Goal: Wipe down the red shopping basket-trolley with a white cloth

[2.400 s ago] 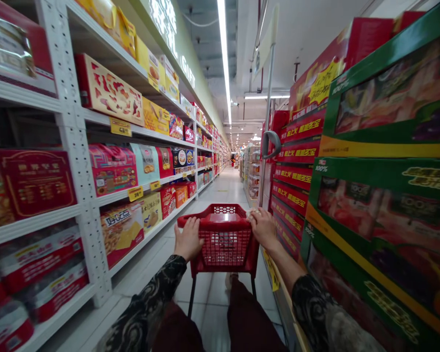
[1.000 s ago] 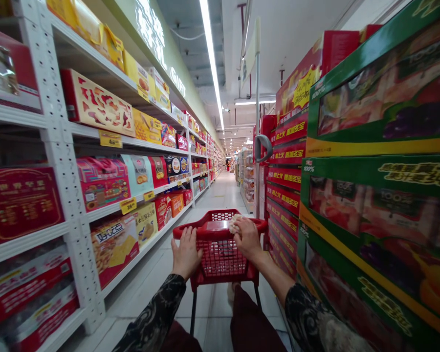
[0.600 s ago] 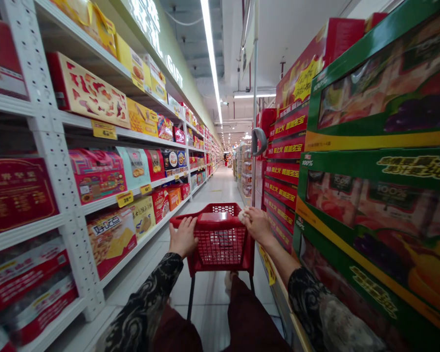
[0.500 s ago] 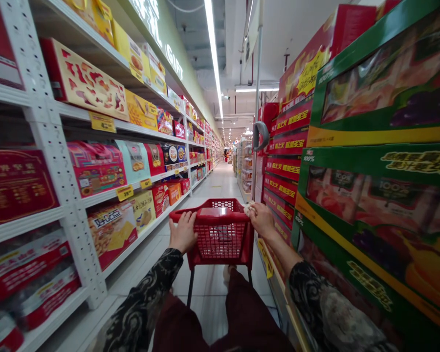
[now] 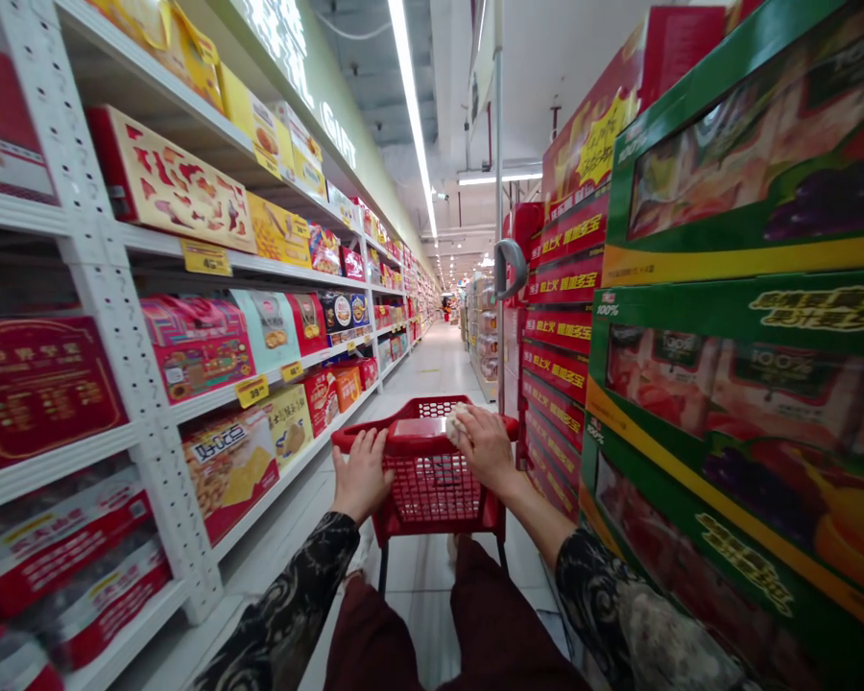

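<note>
A red plastic shopping cart [image 5: 432,480] stands in front of me in a supermarket aisle. My left hand [image 5: 361,472] is closed over the left part of its handle bar. My right hand [image 5: 484,447] rests on the right part of the bar, fingers curled, with a small crumpled pale wad [image 5: 458,423] pinched against the bar. Both arms wear dark patterned sleeves. My dark red trousers show below the cart.
White shelves [image 5: 151,384] of boxed snacks with yellow price tags line the left. Stacked green and red cartons [image 5: 734,365] wall the right, close to my right arm. A grey pole [image 5: 499,240] stands ahead on the right. The tiled aisle floor [image 5: 443,365] runs far ahead.
The cart has rolled forward along the aisle past the shelves. My right hand has shifted leftward along the handle bar. The left hand keeps its grip.
</note>
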`<state>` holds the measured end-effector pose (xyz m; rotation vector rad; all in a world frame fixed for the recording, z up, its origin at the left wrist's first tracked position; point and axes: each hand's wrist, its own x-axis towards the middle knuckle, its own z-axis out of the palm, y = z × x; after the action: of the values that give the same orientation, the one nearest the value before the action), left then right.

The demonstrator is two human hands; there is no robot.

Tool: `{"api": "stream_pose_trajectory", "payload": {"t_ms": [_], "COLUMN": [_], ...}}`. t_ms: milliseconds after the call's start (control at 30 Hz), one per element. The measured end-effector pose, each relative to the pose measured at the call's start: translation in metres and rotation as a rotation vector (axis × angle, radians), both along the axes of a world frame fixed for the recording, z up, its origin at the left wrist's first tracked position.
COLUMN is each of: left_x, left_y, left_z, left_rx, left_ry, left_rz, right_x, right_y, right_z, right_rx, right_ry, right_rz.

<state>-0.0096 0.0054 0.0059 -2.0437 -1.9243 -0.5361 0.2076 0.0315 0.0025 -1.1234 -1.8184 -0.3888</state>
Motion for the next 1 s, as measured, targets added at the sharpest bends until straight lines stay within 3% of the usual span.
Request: {"api": "stream_pose_trajectory", "payload": {"t_ms": [133, 300, 433, 533, 600, 667, 833, 1000], "left_x": [0.005, 0.017, 0.041, 0.064, 0.076, 0.084, 0.081, 0.048], "left_y": [-0.005, -0.008, -0.001, 0.01, 0.017, 0.021, 0.022, 0.024], "left_z": [0.002, 0.018, 0.035, 0.041, 0.04, 0.038, 0.033, 0.034], "left_rx": [0.019, 0.032, 0.105, 0.005, -0.084, -0.097, 0.052, 0.085], "left_ry": [-0.025, -0.071, -0.178, -0.3, -0.324, -0.289, -0.15, -0.118], "left_rz": [-0.012, -0.056, -0.286, -0.373, -0.356, -0.327, -0.244, -0.047], "right_x": [0.006, -0.021, -0.032, -0.02, -0.009, -0.001, 0.009, 0.011], "right_y": [0.002, 0.005, 0.006, 0.005, 0.004, 0.004, 0.002, 0.001], "right_z": [0.0, -0.002, 0.007, 0.021, 0.027, 0.028, 0.017, 0.014], "right_rx": [-0.024, -0.025, -0.11, -0.285, -0.426, -0.473, -0.336, -0.269], "right_ry": [0.03, 0.003, -0.013, -0.029, -0.066, -0.114, -0.079, 0.052], "right_rz": [-0.071, 0.052, 0.154, 0.082, -0.014, -0.063, 0.013, -0.026]}}
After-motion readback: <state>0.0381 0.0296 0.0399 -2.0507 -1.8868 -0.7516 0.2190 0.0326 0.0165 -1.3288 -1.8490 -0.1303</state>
